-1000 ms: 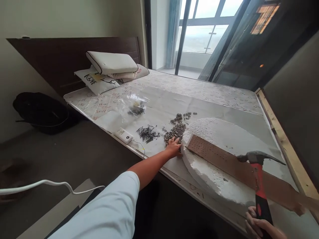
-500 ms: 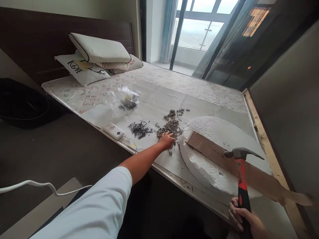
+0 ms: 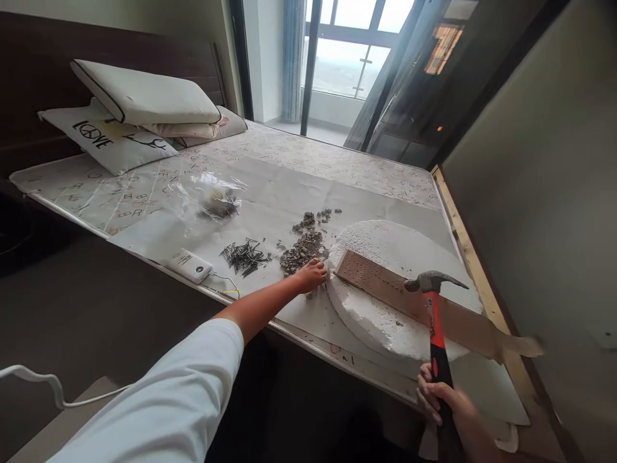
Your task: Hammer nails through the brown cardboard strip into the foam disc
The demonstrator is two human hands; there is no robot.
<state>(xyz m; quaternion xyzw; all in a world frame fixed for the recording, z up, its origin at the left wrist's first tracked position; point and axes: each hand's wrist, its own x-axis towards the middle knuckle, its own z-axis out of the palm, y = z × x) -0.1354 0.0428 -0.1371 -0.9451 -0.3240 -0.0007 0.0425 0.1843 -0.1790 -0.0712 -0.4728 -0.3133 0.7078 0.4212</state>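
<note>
My left hand reaches to the edge between a heap of grey gravel-like bits and a thick white foam disc. Its fingers are drawn together; anything between them is hidden or too small to name. Across the disc lies a long brown board dotted with small marks at its left end, narrowing to the right. In my right hand is a claw hammer with a red and black handle, held upright in front of the board, head at the top.
Left of the gravel lie a pile of dark nails, a white power bank with a cable and a clear plastic bag with dark contents. A grey sheet covers part of the mattress. Pillows are stacked by the headboard.
My left hand has shifted from over the gravel toward the foam disc's edge, its fingers drawing together. The view has turned to the right. The hammer stays in my right hand.
</note>
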